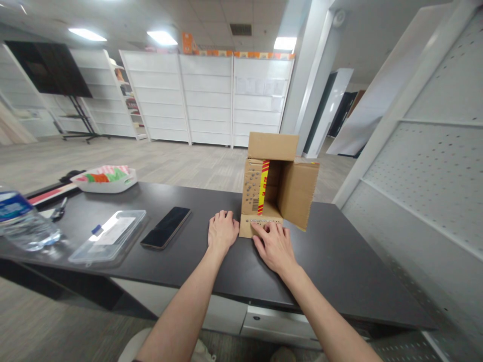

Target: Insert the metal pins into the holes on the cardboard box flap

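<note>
An open cardboard box [253, 187] stands on the dark desk, its opening facing me and its flaps spread. Yellow and red tape runs down its front, beside rows of small round metallic dots. My right hand [275, 245] rests on the lower front flap [246, 229], with the index fingertip at a row of small shiny dots and the thumb apart. Just left of that flap, my left hand [222, 232] lies palm down on the desk, its fingers slightly bent and nothing visible in it. The undersides of both hands are hidden.
Left of my hands lie a black phone [166, 228] and a clear plastic case [109, 236]. A water bottle [26, 221] and a white basket [105, 183] with colourful contents are farther left. A perforated white panel [426, 166] rises on the right.
</note>
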`<state>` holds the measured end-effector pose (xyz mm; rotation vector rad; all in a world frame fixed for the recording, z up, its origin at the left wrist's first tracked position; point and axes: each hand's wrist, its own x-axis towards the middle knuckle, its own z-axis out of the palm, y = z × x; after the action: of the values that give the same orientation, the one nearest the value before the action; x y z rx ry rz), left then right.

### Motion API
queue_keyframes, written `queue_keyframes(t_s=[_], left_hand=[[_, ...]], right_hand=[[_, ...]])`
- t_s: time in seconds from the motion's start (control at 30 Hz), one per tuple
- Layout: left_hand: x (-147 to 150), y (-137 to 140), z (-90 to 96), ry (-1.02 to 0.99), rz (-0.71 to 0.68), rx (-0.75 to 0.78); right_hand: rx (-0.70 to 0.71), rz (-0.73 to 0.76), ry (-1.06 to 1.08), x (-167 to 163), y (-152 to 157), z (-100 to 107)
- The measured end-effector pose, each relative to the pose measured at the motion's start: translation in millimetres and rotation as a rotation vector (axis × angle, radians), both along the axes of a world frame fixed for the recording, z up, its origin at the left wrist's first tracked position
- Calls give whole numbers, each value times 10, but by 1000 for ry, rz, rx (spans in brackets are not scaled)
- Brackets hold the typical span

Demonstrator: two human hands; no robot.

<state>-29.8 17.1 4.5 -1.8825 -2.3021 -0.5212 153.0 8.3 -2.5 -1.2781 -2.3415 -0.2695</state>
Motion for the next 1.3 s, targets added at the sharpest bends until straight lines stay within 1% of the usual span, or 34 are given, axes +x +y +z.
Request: queue_keyframes(t_s=[0.27,0.63,0.97,1.3], left_hand=[[2,-5,-1,5,-3,7],[-7,3,-16,7,-1,7],[-7,12,-23,6,-2,13],[-15,31,-36,-13,5,2]], right_hand=[[-9,5,-3,-7,-4,11],[35,-22,83,4,-14,-13],[61,-104,127,19,-30,-8],[65,-229,138,22,-47,-7]])
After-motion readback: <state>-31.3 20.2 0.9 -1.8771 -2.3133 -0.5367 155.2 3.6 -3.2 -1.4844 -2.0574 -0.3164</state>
